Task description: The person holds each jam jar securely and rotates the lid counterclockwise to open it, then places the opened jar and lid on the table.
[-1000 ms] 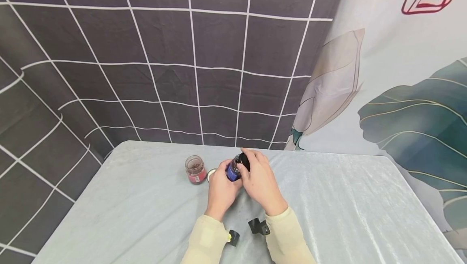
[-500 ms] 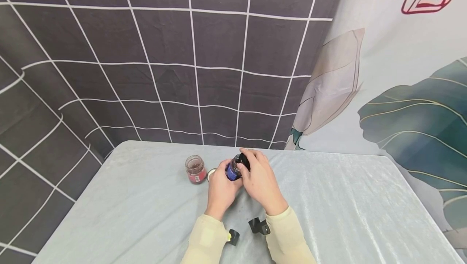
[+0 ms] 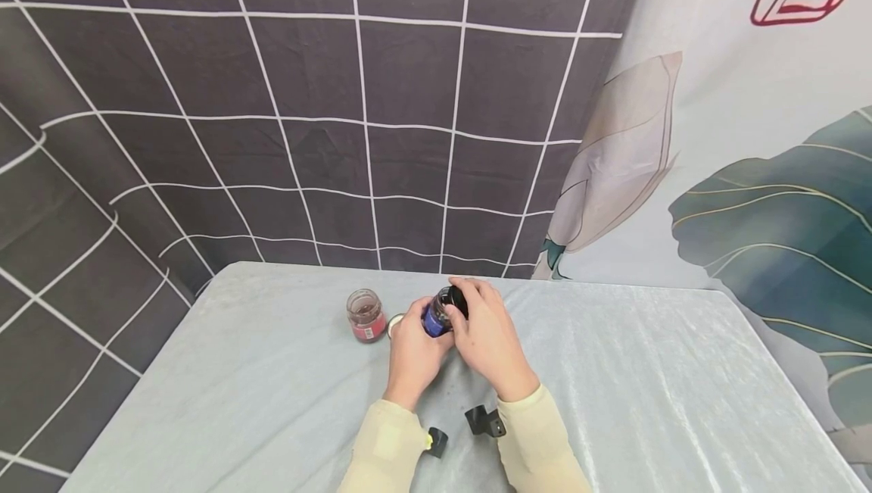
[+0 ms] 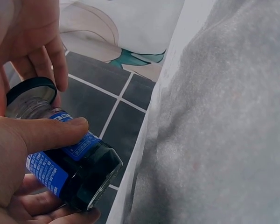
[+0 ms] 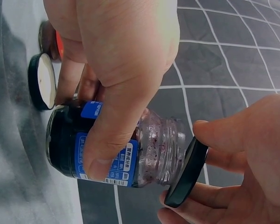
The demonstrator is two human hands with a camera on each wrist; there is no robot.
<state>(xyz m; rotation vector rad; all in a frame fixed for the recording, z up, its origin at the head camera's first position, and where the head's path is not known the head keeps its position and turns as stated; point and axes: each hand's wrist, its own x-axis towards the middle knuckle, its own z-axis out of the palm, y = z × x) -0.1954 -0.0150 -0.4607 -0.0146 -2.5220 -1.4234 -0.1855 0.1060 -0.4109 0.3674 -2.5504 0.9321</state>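
Note:
My left hand [image 3: 417, 353] grips a glass jar [image 3: 434, 319] with a blue label, thumb laid along its side and fingers beneath. Dark contents fill its lower part, and purplish residue coats the clear glass near the neck in the right wrist view. A black lid [image 5: 187, 173] is held by the rim in my right hand [image 3: 487, 334]. In the right wrist view the lid stands tilted at the jar's mouth, with a gap on one side; whether its other edge touches the glass I cannot tell. The jar leans toward my right hand.
A lidless glass jar [image 3: 365, 317] with a red label stands on the cloth-covered table [image 3: 272, 394] to the left. Another lid [image 5: 45, 81], pale inside, lies beside it, partly hidden by my left hand in the head view. Dark gridded cloth [image 3: 409, 84] hangs behind.

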